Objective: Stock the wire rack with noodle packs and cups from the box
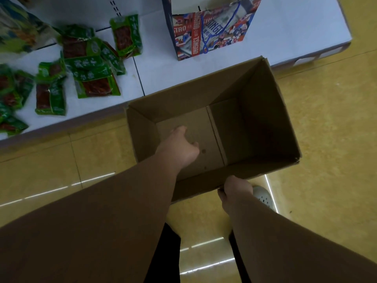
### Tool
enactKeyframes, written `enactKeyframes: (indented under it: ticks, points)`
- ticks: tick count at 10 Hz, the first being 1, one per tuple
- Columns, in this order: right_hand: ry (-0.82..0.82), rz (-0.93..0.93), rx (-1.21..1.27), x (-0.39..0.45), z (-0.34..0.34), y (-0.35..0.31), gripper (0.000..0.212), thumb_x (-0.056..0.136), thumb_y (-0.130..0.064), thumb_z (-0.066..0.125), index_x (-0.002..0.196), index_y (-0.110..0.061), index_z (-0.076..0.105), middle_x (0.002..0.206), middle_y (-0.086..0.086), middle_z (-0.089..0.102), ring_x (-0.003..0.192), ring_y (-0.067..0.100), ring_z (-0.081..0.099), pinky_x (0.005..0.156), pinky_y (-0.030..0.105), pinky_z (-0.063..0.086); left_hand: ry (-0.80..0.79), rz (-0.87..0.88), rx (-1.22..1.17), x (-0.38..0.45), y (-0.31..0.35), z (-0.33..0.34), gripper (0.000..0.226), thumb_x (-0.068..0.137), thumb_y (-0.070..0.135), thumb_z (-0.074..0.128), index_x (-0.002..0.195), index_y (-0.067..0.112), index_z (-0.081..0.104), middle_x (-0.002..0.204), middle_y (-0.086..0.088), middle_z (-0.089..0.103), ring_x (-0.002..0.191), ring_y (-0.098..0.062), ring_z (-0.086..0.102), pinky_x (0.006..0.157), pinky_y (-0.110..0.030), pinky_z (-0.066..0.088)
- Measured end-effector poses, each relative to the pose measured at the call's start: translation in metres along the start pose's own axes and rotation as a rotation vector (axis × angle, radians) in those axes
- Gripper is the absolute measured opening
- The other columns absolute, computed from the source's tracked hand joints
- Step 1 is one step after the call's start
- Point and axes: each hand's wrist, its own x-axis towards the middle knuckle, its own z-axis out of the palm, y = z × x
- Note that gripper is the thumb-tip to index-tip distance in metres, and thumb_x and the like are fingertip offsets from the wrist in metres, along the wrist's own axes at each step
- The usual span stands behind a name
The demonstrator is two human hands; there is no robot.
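An open brown cardboard box point(265, 131) stands on the yellow floor against the low white shelf. Its inside shows only bare cardboard; no noodle packs or cups are visible in it. My left hand point(179, 148) reaches down inside the box near its left wall, fingers curled and holding nothing that I can see. My right hand point(234, 188) grips the box's near rim at the front edge. The wire rack is out of view.
A low white shelf point(163, 74) runs along the top, with several green snack packs point(89, 66) scattered at its left and a printed paper bag point(210, 27) with blue cord handles behind the box. My shoe point(263, 196) stands under the box's near right corner.
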Motion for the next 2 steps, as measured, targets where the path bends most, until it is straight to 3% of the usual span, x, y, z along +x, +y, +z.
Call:
enactKeyframes:
  ticks: [1,2]
  points:
    - [-0.047,-0.177,-0.368,-0.012,-0.026,-0.012,0.034,0.1,-0.013,0.064,0.133,-0.01,0.055,0.114,0.006,0.062,0.117,0.022,0.062,0.098,0.032,0.051,0.025,-0.037,-0.087,-0.019,0.011,-0.004,0.07,0.104,0.041,0.06,0.165,0.037,0.026,0.171,0.001,0.027,0.151,-0.03,0.038,0.113,-0.04,0.042]
    - [-0.08,-0.242,-0.555,-0.035,-0.047,-0.034,0.032,0.101,-0.004,0.058,0.133,-0.006,0.057,0.101,0.009,0.057,0.109,0.022,0.06,0.096,0.031,0.047,0.085,-0.103,-0.195,-0.04,0.024,-0.015,0.068,0.104,0.044,0.059,0.164,0.037,0.027,0.167,0.0,0.035,0.144,-0.027,0.046,0.093,-0.025,0.044]
